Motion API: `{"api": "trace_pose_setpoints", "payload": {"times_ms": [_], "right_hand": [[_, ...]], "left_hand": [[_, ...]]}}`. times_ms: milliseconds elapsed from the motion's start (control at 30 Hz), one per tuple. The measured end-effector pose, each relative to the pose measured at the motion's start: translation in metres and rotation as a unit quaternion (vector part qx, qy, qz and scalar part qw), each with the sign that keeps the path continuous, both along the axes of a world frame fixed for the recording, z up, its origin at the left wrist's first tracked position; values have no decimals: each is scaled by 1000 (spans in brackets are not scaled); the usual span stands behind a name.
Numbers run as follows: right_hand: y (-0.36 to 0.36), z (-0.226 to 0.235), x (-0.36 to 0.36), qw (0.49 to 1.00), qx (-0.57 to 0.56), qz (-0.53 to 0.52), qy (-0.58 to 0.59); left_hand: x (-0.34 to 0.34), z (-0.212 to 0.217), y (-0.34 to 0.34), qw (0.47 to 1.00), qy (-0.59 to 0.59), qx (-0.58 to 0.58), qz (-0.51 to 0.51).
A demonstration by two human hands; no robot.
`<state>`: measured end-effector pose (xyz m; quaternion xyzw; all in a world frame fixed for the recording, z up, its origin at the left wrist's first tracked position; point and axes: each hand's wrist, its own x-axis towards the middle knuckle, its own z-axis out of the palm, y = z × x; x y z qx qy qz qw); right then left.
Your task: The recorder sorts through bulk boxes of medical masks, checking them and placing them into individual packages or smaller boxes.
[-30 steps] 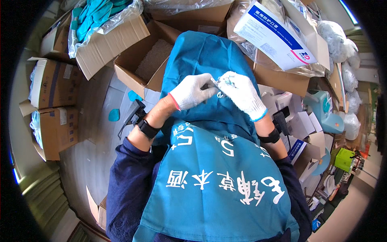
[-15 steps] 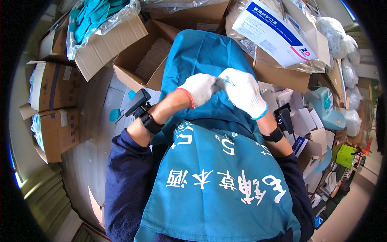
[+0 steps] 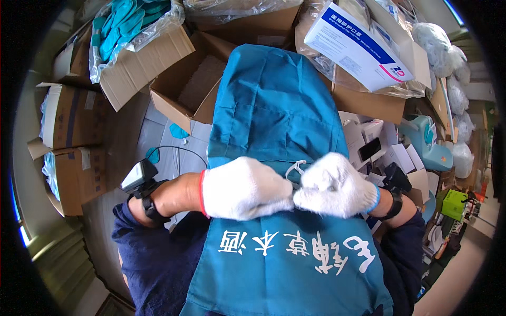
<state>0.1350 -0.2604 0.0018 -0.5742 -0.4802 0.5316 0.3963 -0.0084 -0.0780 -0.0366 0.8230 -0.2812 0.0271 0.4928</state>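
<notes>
I'm watching the person's left hand (image 3: 247, 190), in a white glove with a red cuff, curl knuckle to knuckle with the blue-cuffed, white-gloved right hand (image 3: 337, 187) over a teal apron (image 3: 284, 263). A white loop (image 3: 296, 167) pokes up between them, just beside the right fingers; I can't tell which hand grips it. Beyond the apron's far left corner stands an open carton (image 3: 176, 108), with teal scraps (image 3: 152, 155) on the floor (image 3: 176, 167) near its closest corner. A white-and-blue packet (image 3: 358, 47) lies aslant over another carton's (image 3: 363, 102) near edge.
</notes>
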Motion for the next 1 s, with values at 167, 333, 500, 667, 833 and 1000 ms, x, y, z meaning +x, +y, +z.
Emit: {"api": "trace_pose_setpoints", "payload": {"times_ms": [167,333,500,667,833,1000], "right_hand": [[-4,5,-2,998,16,23,-64],[-42,-7,38,956,-15,-266,-119],[11,-8,75,779,-18,-495,386],[43,-5,66,782,-9,-474,405],[62,-25,78,782,22,-423,457],[54,-47,92,769,-2,-473,431]], "left_hand": [[-19,7,12,998,55,16,-25],[-62,-21,118,944,247,-106,192],[-26,-44,103,738,269,-579,221],[59,-100,60,772,234,-524,272],[104,-119,6,754,338,-556,90],[84,-102,12,836,332,-428,83]]}}
